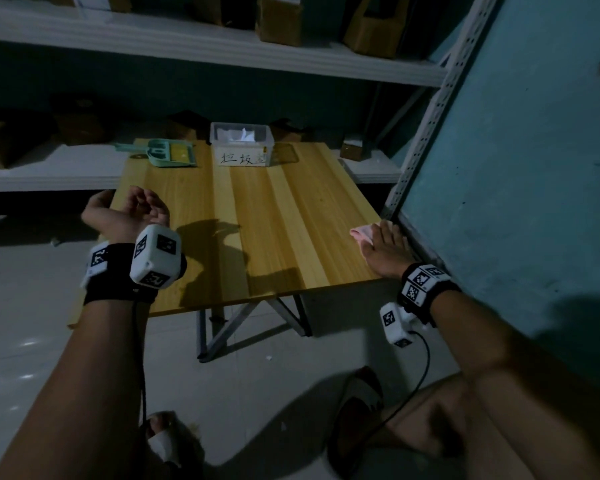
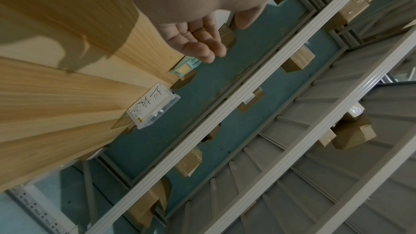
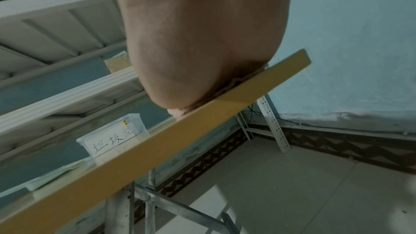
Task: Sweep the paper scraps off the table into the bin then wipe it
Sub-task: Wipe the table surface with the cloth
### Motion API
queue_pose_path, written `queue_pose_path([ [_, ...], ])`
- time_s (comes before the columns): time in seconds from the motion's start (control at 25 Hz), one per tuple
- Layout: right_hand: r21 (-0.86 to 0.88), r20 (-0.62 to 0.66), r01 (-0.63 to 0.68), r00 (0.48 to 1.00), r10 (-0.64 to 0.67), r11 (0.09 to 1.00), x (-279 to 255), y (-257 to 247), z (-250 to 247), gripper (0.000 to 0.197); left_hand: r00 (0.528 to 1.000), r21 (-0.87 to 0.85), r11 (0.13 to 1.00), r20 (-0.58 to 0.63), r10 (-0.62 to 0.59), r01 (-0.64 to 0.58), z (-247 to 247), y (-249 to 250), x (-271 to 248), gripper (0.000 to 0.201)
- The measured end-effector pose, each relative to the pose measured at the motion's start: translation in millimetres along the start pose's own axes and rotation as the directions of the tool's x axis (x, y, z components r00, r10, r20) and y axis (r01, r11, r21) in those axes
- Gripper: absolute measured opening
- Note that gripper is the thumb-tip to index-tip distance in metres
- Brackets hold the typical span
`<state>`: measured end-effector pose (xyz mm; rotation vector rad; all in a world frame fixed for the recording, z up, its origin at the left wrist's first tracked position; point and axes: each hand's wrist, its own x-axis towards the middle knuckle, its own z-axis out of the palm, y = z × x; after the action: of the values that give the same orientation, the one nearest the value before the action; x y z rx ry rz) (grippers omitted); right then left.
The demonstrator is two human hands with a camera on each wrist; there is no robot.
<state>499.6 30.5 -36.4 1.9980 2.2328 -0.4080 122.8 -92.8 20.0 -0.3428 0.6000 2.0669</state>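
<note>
The wooden table [image 1: 257,216] shows bare boards with no scraps on them. At its far edge stands a clear plastic bin [image 1: 242,143] with a handwritten label and white paper inside. A green dustpan with a brush [image 1: 167,153] lies left of the bin. My right hand [image 1: 385,247] lies flat on a pink cloth [image 1: 361,233] at the table's right edge, fingers straight. In the right wrist view the cloth [image 3: 178,112] peeks out under the hand. My left hand [image 1: 132,209] hovers palm up over the table's left edge, its fingers [image 2: 202,47] loosely curled and holding nothing.
A teal wall [image 1: 534,168] and a perforated metal upright [image 1: 420,147] stand close to the table's right side. White shelves [image 1: 187,46] with cardboard boxes run behind the table. Folding metal legs [image 1: 222,327] are under it. My feet rest on the tiled floor.
</note>
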Motion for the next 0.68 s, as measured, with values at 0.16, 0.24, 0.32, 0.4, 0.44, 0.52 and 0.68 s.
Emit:
queue_pose_path([
  [0.16, -0.049, 0.025, 0.008, 1.000, -0.007, 0.999, 6, -11, 0, 0.066, 1.000, -0.014, 1.000, 0.013, 0.017, -0.017, 1, -1, -4, 0.030],
  [0.24, -0.080, 0.028, 0.034, 0.999, -0.032, 0.996, 7, -23, 0, 0.066, 0.999, -0.039, 0.999, 0.022, 0.027, -0.026, 1, -1, -5, 0.032],
  [0.32, -0.099, 0.031, 0.059, 0.998, -0.057, 0.993, 8, -38, 3, 0.067, 0.999, -0.052, 0.998, 0.021, 0.037, -0.036, 2, 0, -4, 0.032],
  [0.4, -0.112, 0.038, 0.085, 0.996, -0.081, 0.990, 8, -53, 6, 0.067, 0.999, -0.047, 0.998, 0.021, 0.038, -0.037, 3, -1, -1, 0.026],
  [0.44, -0.113, 0.046, 0.104, 0.994, -0.099, 0.988, 7, -60, 6, 0.067, 0.999, -0.043, 0.999, 0.017, 0.034, -0.033, 4, -1, 1, 0.020],
  [0.52, -0.104, 0.069, 0.156, 0.986, -0.149, 0.982, 3, -75, 7, 0.067, 1.000, -0.037, 0.999, 0.012, 0.020, -0.019, 5, -2, 5, 0.023],
  [0.68, -0.117, 0.094, 0.266, 0.962, -0.255, 0.957, -11, -111, 14, 0.066, 1.000, -0.063, 0.998, -0.004, -0.012, 0.011, 7, -8, 12, 0.025],
])
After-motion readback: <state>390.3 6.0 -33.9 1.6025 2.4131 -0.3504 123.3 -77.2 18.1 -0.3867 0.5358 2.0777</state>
